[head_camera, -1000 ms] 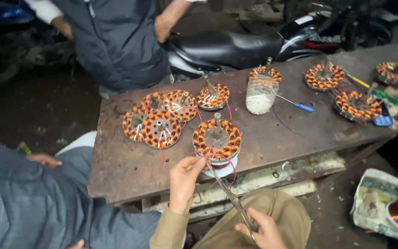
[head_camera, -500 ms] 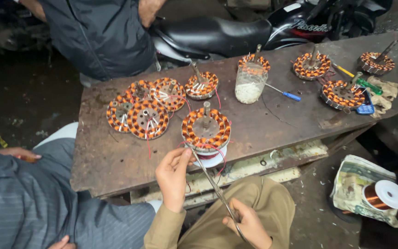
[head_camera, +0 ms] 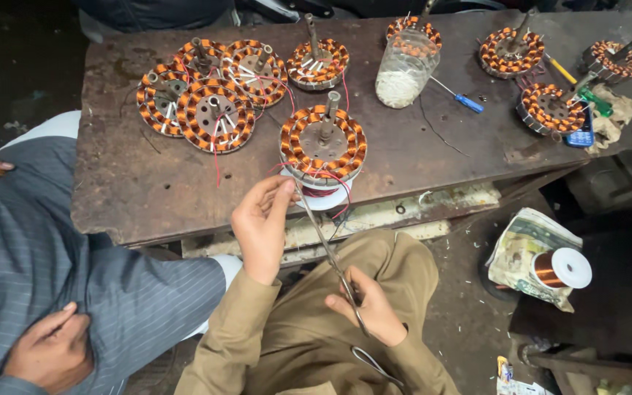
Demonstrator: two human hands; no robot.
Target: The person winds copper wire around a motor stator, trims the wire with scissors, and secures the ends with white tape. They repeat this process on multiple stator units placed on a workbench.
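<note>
The left hand [head_camera: 260,227] is pinching a thin wire [head_camera: 328,245] just below the copper-wound stator [head_camera: 323,144] sitting at twelve o'clock on the workbench [head_camera: 148,190]. The right hand [head_camera: 371,311], at five o'clock, is closing around what seems to be scissors [head_camera: 360,322].

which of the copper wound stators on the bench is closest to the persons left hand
The stator at the bench's near edge, raised on a white spool; the left hand is right beside it. The others lie farther back, flat on the bench.
</note>
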